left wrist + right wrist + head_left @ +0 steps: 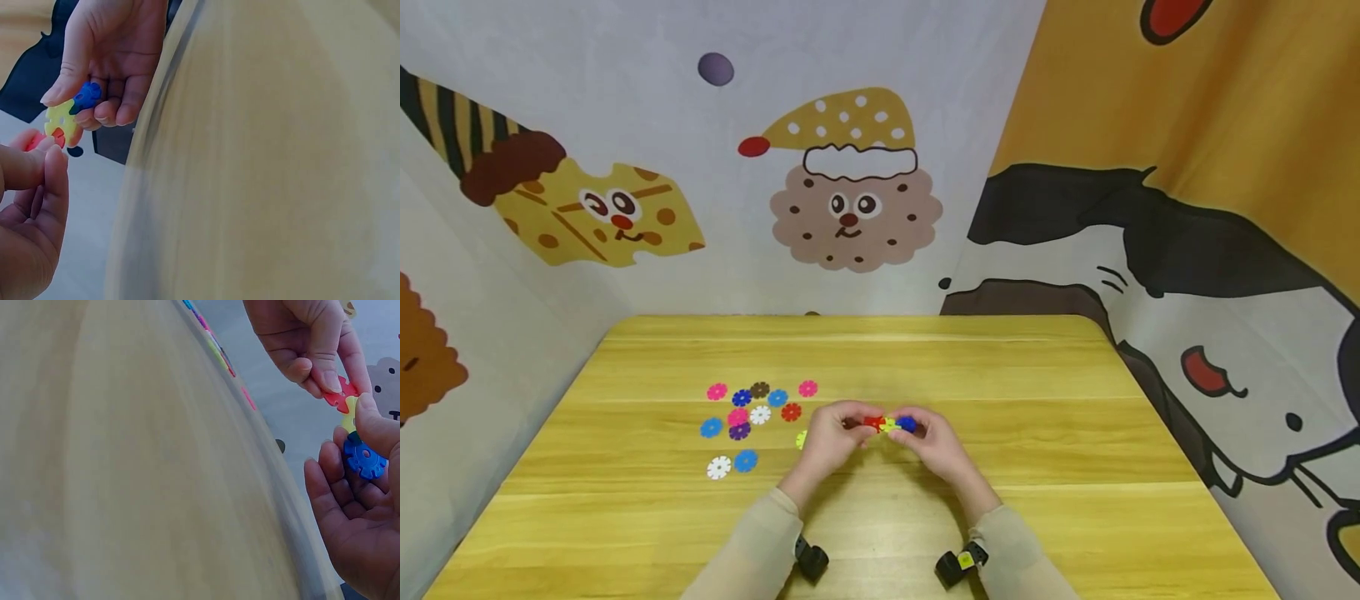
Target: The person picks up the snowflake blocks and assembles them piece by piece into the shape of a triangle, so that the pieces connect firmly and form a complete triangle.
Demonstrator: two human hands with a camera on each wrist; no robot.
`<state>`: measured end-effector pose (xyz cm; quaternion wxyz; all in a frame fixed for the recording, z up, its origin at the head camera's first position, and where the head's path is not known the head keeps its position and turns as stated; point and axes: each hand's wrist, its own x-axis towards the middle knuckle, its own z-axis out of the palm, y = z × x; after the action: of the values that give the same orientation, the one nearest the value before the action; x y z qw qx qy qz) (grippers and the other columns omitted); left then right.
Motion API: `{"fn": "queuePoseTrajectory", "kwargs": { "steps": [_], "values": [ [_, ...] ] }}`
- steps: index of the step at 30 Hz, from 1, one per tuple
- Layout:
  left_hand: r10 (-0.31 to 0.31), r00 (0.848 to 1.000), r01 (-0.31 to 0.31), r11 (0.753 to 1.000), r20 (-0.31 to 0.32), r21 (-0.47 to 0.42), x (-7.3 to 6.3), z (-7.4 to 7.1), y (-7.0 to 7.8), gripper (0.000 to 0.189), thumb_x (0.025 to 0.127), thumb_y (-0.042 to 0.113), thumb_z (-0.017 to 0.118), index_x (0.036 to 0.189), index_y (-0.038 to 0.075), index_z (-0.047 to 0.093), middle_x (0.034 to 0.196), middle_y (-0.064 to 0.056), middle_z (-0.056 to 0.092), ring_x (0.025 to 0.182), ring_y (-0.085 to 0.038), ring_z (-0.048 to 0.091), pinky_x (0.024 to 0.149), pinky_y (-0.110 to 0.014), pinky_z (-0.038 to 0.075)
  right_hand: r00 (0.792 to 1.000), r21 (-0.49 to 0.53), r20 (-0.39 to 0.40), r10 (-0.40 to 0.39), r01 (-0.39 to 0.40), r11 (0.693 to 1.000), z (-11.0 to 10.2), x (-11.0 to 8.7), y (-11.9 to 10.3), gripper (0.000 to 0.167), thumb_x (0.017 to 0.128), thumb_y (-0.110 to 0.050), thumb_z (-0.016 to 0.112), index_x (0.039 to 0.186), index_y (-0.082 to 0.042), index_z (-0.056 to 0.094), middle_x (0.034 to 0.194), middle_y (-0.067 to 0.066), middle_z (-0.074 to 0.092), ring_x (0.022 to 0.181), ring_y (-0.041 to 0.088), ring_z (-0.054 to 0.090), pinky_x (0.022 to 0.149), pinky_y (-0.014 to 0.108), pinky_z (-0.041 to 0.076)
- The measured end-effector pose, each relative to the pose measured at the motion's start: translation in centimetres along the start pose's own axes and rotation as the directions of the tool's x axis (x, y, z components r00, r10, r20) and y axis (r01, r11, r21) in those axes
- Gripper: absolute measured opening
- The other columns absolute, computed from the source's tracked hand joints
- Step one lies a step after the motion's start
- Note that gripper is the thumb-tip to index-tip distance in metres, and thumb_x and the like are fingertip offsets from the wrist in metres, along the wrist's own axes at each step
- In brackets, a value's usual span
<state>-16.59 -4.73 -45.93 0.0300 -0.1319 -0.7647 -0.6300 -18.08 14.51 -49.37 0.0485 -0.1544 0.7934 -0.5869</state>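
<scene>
Over the table, my left hand [831, 440] pinches a red notched plastic disc [338, 398] between thumb and forefinger. My right hand [938, 443] holds a yellow notched disc [60, 119] between thumb and fingers. A blue notched disc [365, 461] sits at the yellow one's other side, in front of the right palm. The three lie in a row, red to the left, yellow in the middle, blue to the right. Red and yellow meet edge to edge between the fingertips; cannot tell how deeply their slots sit in each other.
Left of the hands, several loose notched discs lie flat on the wooden table [1075, 467], among them a brown disc [760, 389] and a purple disc [740, 431]. A yellow-green disc [801, 438] is partly hidden behind the left hand. A printed curtain [880, 50] hangs behind.
</scene>
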Motion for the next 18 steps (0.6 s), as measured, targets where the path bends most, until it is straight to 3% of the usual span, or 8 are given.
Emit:
{"fn": "queuePoseTrajectory", "kwargs": {
  "steps": [5, 10, 18],
  "values": [
    [-0.004, 1.000, 0.004, 1.000, -0.004, -0.018, 0.33, 0.14, -1.28, 0.021, 0.080, -0.012, 0.074, 0.098, -0.003, 0.076, 0.090, -0.016, 0.073, 0.060, -0.042, 0.063, 0.052, -0.035, 0.057, 1.000, 0.022, 0.002, 0.006, -0.006, 1.000, -0.01, 0.04, 0.27, 0.023, 0.091, 0.000, 0.069, 0.113, 0.008, 0.066, 0.106, 0.015, 0.067, 0.091, 0.017, 0.059, 0.078, 0.026, 0.051],
    [0.001, 1.000, -0.001, 1.000, 0.003, -0.013, 0.43, 0.20, -1.30, 0.021, 0.080, -0.012, 0.074, 0.097, 0.000, 0.077, 0.088, -0.014, 0.073, 0.059, -0.041, 0.063, 0.052, -0.037, 0.057, 1.000, 0.028, -0.017, -0.006, 0.007, 1.000, -0.05, -0.20, 0.31, 0.024, 0.092, -0.004, 0.069, 0.113, 0.006, 0.066, 0.106, 0.013, 0.068, 0.090, 0.013, 0.059, 0.077, 0.025, 0.050],
    [-0.016, 1.000, 0.016, 1.000, 0.000, 0.009, 0.64, 0.40, -1.34, 0.021, 0.081, -0.013, 0.073, 0.097, 0.000, 0.077, 0.082, -0.014, 0.072, 0.054, -0.031, 0.061, 0.048, -0.025, 0.052, 0.999, 0.039, -0.032, -0.003, 0.004, 0.999, -0.07, -0.33, 0.02, 0.023, 0.092, -0.005, 0.070, 0.113, 0.005, 0.067, 0.106, 0.014, 0.068, 0.090, 0.015, 0.060, 0.076, 0.025, 0.051]
  ]
}}
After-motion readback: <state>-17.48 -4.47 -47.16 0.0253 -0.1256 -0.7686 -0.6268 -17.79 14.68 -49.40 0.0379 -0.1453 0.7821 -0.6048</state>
